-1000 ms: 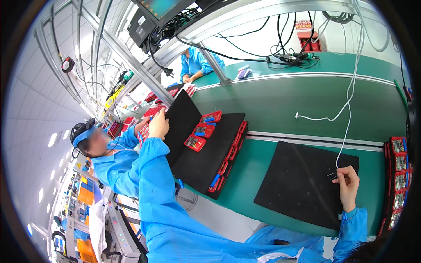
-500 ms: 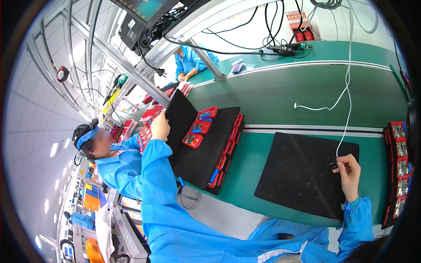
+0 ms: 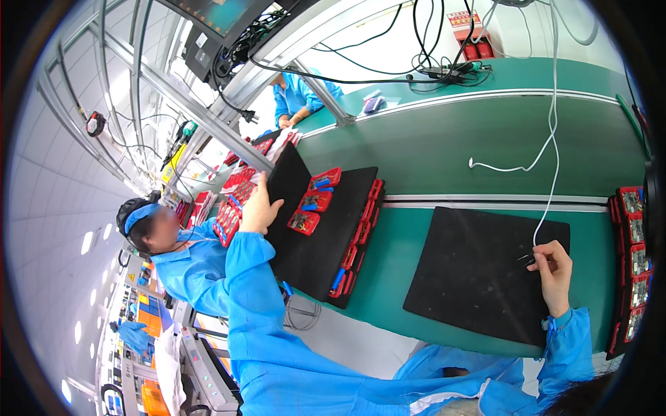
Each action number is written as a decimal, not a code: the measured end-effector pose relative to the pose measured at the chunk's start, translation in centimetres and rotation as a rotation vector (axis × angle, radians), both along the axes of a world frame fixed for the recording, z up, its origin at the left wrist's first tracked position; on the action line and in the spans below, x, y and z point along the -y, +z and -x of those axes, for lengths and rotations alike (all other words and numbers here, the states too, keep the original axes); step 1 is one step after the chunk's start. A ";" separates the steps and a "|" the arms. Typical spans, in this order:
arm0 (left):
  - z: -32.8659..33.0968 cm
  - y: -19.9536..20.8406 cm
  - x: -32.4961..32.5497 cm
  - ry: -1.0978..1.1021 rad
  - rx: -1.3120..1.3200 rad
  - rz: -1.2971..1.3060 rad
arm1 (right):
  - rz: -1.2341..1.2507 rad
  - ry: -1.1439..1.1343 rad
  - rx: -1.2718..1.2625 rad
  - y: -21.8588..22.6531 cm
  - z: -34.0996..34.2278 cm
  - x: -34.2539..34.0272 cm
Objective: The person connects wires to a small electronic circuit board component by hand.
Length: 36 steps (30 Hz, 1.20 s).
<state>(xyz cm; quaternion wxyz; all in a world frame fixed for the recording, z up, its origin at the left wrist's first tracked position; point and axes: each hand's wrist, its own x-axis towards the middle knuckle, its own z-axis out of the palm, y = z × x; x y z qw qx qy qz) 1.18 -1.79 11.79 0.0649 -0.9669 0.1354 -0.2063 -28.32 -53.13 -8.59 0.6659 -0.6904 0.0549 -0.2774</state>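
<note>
My right hand [image 3: 555,274] pinches the small black pronged end [image 3: 528,260] of a white cable [image 3: 553,166] between thumb and fingers. Beneath it lies a black mat [image 3: 479,277] on the green bench. On the left, my left hand [image 3: 260,210] has its fingers extended and thumb apart, beside the edge of a raised black sheet [image 3: 288,177]. Whether it touches the sheet I cannot tell. Several red trays [image 3: 316,201] with small parts and blue pieces rest on the flat black sheet [image 3: 347,208] to its right, with more red trays stacked underneath.
A column of red trays with circuit boards [image 3: 637,260] stands at the right edge. Beyond the left hand are more red trays [image 3: 232,211] and a co-worker in blue [image 3: 180,270]. Another person [image 3: 298,97] sits at the far bench. A metal frame post [image 3: 201,118] slants overhead.
My left hand has loosened from the raised sheet's edge, its fingers now extended and thumb apart. The right hand keeps its pinch on the cable end, nearly still. The view has shifted slightly.
</note>
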 end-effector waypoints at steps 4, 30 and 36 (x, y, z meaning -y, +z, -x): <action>2.0 1.8 0.9 -0.198 0.127 0.008 | 0.000 -0.016 0.008 -0.1 0.3 0.4; 42.0 -15.1 60.3 -1.625 -0.365 0.192 | 0.015 0.026 0.196 -1.5 -1.0 0.5; 41.5 -14.9 59.4 -1.658 -0.343 0.159 | 0.014 0.042 0.188 -1.5 -0.8 0.6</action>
